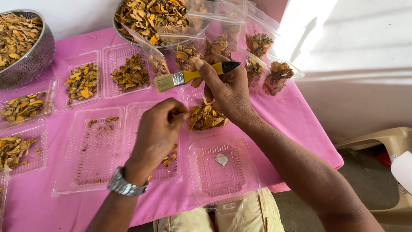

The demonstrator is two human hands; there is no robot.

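Note:
My right hand grips a paintbrush with a yellow and black handle, its pale bristles pointing left above the pink table. My left hand, with a metal watch on the wrist, is closed with fingertips pinched together over a clear plastic tray; whether it holds a piece is hidden. Just right of it, a clear tray holds a heap of dried orange-brown slices. A near-bare tray with a small white square lies closer to me.
Clear trays of dried slices line the pink tablecloth. Two metal bowls of slices stand at the back, with filled clear bags at back right. A beige plastic chair stands on the right.

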